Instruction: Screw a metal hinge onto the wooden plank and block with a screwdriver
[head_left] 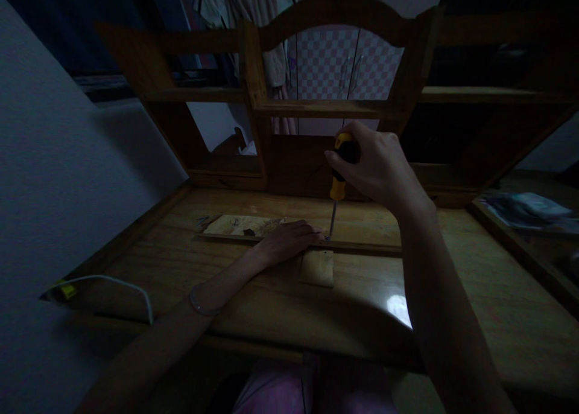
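Observation:
My right hand point(377, 166) is closed around the handle of a yellow-and-black screwdriver point(338, 187). The screwdriver stands nearly upright, its metal shaft running down to a small dark piece point(327, 238) on a long wooden board point(230, 225). Whether that piece is a screw or a fitting is too small to tell. My left hand point(292, 242) lies over the board's middle, fingers stretched towards the screwdriver tip. Its thumb is hidden. In front of the board, close to my left hand, a short flat wooden piece point(317, 269) rests on the desk.
The wooden desktop point(253, 305) carries a shelf unit point(337, 107) along its back. A white cable point(104, 277) and a yellow object point(67, 290) lie at the left edge. Plastic-wrapped items point(527, 206) are at the right. Small dark bits point(202, 221) sit beside the board's left end.

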`<state>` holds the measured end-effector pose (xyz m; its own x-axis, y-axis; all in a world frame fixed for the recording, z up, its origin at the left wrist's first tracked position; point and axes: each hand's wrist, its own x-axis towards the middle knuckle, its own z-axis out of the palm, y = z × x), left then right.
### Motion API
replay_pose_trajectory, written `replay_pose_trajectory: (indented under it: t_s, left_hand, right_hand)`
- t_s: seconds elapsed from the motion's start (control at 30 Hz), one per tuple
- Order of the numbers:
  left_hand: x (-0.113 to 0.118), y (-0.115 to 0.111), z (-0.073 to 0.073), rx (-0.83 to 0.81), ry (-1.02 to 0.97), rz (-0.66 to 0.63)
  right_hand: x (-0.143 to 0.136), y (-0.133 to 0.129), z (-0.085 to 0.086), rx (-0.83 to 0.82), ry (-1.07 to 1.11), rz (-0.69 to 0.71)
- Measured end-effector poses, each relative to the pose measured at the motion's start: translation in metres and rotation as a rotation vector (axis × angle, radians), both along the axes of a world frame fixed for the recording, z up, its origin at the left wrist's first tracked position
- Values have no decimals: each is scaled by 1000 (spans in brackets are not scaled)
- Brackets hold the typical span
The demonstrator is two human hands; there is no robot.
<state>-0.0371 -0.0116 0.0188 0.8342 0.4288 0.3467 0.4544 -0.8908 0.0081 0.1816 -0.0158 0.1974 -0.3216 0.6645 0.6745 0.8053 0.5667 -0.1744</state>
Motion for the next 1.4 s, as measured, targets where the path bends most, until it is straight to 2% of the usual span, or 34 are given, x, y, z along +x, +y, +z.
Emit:
replay_pose_trajectory:
  t_s: [0.47,0.87,1.1,1.27,1.4]
  left_hand:
    - [-1,2,-3,-52,19,-13]
    - [0,1,-2,-34,24,11]
    - [0,2,-2,-22,-11,-27]
    - [0,1,0,-21,8,7]
    - [0,3,-5,-19,7,14]
  right_hand:
    - [-2,3,-3,-23,-20,-3]
    - [-2,2,-4,-33,-31,3]
    - [-4,5,-7,-6,-59,-6]
    - [-3,3,-5,-19,-51,7]
    - [-2,1,-4,-32,-57,4]
